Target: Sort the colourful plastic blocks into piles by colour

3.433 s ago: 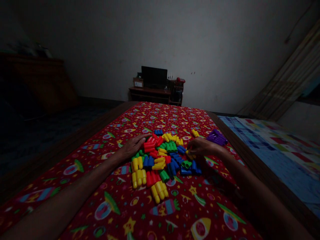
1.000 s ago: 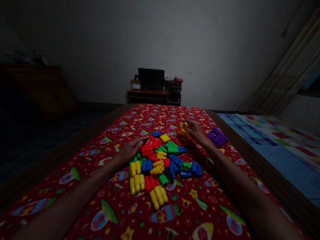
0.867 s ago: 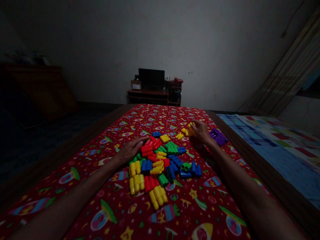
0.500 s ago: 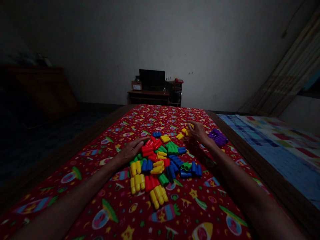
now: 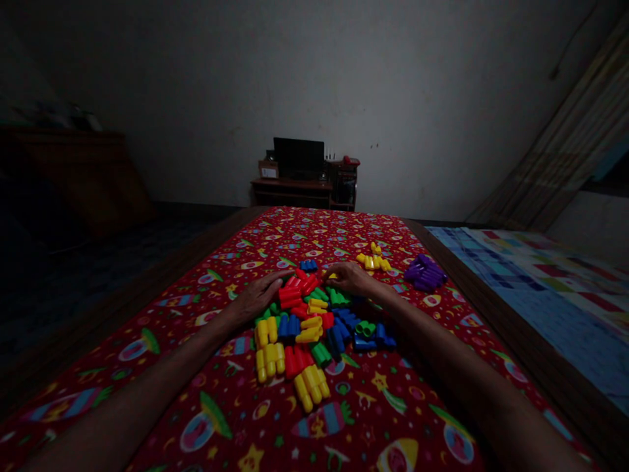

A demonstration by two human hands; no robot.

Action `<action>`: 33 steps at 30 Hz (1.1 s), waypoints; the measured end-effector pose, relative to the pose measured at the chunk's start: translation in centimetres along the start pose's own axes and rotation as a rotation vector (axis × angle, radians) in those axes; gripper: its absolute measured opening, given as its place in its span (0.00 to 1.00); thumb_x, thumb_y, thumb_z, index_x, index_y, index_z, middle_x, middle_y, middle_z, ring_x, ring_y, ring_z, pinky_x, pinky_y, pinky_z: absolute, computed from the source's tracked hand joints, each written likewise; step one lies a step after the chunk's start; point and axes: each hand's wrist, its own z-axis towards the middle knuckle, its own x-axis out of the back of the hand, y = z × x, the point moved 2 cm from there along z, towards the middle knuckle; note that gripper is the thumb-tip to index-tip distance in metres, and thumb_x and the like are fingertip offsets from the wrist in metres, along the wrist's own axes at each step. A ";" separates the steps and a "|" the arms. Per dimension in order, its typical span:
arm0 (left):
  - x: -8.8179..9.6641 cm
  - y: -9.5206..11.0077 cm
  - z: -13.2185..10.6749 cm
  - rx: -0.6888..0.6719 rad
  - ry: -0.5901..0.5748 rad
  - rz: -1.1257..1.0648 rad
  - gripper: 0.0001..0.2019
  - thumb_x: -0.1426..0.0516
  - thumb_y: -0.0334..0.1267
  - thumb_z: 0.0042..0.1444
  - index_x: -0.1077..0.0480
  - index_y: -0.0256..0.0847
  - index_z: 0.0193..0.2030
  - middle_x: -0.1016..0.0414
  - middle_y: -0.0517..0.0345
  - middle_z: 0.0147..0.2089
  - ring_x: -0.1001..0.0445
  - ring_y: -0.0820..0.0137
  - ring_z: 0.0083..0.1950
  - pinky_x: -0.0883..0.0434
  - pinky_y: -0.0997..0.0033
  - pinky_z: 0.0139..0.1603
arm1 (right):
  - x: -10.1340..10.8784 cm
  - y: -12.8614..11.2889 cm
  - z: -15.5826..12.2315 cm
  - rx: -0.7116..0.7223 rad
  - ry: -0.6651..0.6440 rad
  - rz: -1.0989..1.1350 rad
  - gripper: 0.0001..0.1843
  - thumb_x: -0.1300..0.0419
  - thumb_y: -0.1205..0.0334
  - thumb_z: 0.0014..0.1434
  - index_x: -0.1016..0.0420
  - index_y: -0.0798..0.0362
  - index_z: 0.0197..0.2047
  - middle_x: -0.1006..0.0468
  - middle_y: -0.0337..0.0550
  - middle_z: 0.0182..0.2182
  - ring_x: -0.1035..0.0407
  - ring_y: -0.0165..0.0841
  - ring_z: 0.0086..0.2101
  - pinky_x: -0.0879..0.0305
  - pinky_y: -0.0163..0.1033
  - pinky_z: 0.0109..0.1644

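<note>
A mixed pile of plastic toy blocks, each shaped like joined tubes, lies on the red patterned cloth (image 5: 275, 426). My left hand (image 5: 256, 296) rests along the pile's left side, fingers stretched out, beside the red blocks (image 5: 291, 296). At the back of the pile, the fingers of my right hand (image 5: 350, 278) close on a yellow block (image 5: 333, 276), mostly hidden by the hand. Green blocks (image 5: 339, 297) lie just under that hand. Farther back to the right is a small group of yellow blocks (image 5: 373, 262). Purple blocks (image 5: 425, 273) form their own heap near the right edge.
Blue blocks (image 5: 337, 339) and yellow blocks (image 5: 312, 387) fill the near part of the pile. A desk (image 5: 295, 185) with a dark monitor (image 5: 299, 155) stands against the wall. To the right lies a checkered bedcover (image 5: 531, 282); a wooden cabinet (image 5: 88, 183) stands left.
My right hand has moved left from the yellow group to the back of the pile, where it now grips a yellow block. My left hand has stayed in place.
</note>
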 end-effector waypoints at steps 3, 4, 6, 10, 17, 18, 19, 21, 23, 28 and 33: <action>0.0 -0.1 0.0 -0.001 0.005 0.002 0.34 0.59 0.61 0.60 0.32 0.38 0.60 0.28 0.48 0.59 0.29 0.59 0.57 0.34 0.62 0.59 | 1.2 0.1 -0.4 -0.027 0.061 -0.003 0.10 0.39 0.69 0.54 0.19 0.55 0.39 0.21 0.42 0.31 0.31 0.29 0.30 0.41 0.30 0.33; -0.1 -0.1 0.0 -0.002 0.004 0.001 0.34 0.59 0.61 0.60 0.32 0.38 0.60 0.28 0.48 0.59 0.29 0.59 0.57 0.34 0.62 0.59 | 1.8 0.3 -0.5 -0.027 0.099 -0.008 0.10 0.39 0.70 0.53 0.19 0.55 0.38 0.20 0.43 0.32 0.30 0.30 0.30 0.40 0.30 0.34; -0.1 0.0 0.0 -0.006 0.000 -0.002 0.34 0.60 0.61 0.61 0.33 0.38 0.60 0.28 0.48 0.59 0.29 0.59 0.57 0.34 0.62 0.59 | 3.2 1.2 -0.8 -0.043 0.214 -0.036 0.11 0.40 0.71 0.53 0.19 0.54 0.38 0.20 0.44 0.34 0.29 0.31 0.33 0.38 0.32 0.37; 0.0 0.2 0.0 0.001 -0.005 0.001 0.33 0.59 0.59 0.61 0.33 0.37 0.60 0.28 0.48 0.59 0.29 0.59 0.57 0.34 0.62 0.59 | 5.7 4.3 -2.1 -0.166 0.422 -0.145 0.14 0.42 0.72 0.54 0.20 0.56 0.42 0.19 0.49 0.38 0.27 0.35 0.38 0.35 0.37 0.43; 0.1 -0.1 0.0 -0.007 -0.008 0.020 0.32 0.59 0.58 0.62 0.33 0.38 0.60 0.28 0.48 0.59 0.29 0.59 0.58 0.35 0.61 0.60 | 6.6 6.7 -3.7 -0.322 0.480 -0.172 0.18 0.46 0.72 0.55 0.20 0.58 0.45 0.18 0.51 0.37 0.25 0.38 0.35 0.33 0.38 0.40; 0.0 -0.2 0.1 -0.007 -0.010 0.016 0.32 0.59 0.58 0.62 0.33 0.38 0.60 0.28 0.48 0.59 0.29 0.59 0.58 0.34 0.61 0.60 | 6.7 6.2 -3.5 -0.313 0.525 -0.162 0.18 0.47 0.72 0.56 0.20 0.59 0.45 0.18 0.51 0.36 0.25 0.37 0.35 0.32 0.38 0.40; 0.0 -0.3 0.1 -0.008 -0.009 0.010 0.33 0.59 0.58 0.61 0.33 0.37 0.60 0.28 0.48 0.59 0.29 0.59 0.58 0.34 0.62 0.60 | 6.8 5.5 -3.3 -0.294 0.559 -0.146 0.18 0.48 0.72 0.56 0.20 0.59 0.44 0.18 0.51 0.36 0.25 0.37 0.35 0.32 0.38 0.40; -0.1 -0.4 0.2 -0.012 -0.004 0.000 0.33 0.59 0.59 0.61 0.33 0.37 0.60 0.29 0.48 0.60 0.29 0.59 0.58 0.34 0.62 0.60 | 6.7 3.7 -2.6 -0.223 0.543 -0.083 0.17 0.48 0.71 0.57 0.19 0.58 0.43 0.18 0.48 0.35 0.25 0.36 0.35 0.33 0.37 0.39; -0.1 -0.3 0.2 -0.010 -0.003 -0.003 0.33 0.59 0.59 0.61 0.33 0.38 0.61 0.29 0.49 0.60 0.29 0.59 0.57 0.34 0.62 0.60 | 6.2 1.4 -1.8 -0.120 0.384 0.002 0.15 0.46 0.68 0.58 0.19 0.56 0.43 0.18 0.45 0.35 0.25 0.34 0.34 0.33 0.34 0.37; 0.1 0.2 0.0 -0.003 -0.006 -0.001 0.32 0.59 0.57 0.61 0.33 0.39 0.61 0.29 0.50 0.60 0.29 0.59 0.58 0.34 0.62 0.60 | 3.7 -4.4 -1.7 0.122 -0.123 -0.002 0.15 0.39 0.61 0.57 0.21 0.51 0.47 0.19 0.42 0.34 0.27 0.31 0.31 0.37 0.32 0.34; 0.0 0.3 0.0 -0.025 -0.003 -0.033 0.31 0.58 0.56 0.62 0.34 0.38 0.61 0.30 0.49 0.61 0.30 0.60 0.59 0.35 0.62 0.61 | 1.1 -7.1 -2.2 0.252 -0.195 -0.091 0.11 0.37 0.59 0.57 0.23 0.52 0.44 0.21 0.44 0.34 0.30 0.30 0.32 0.41 0.32 0.34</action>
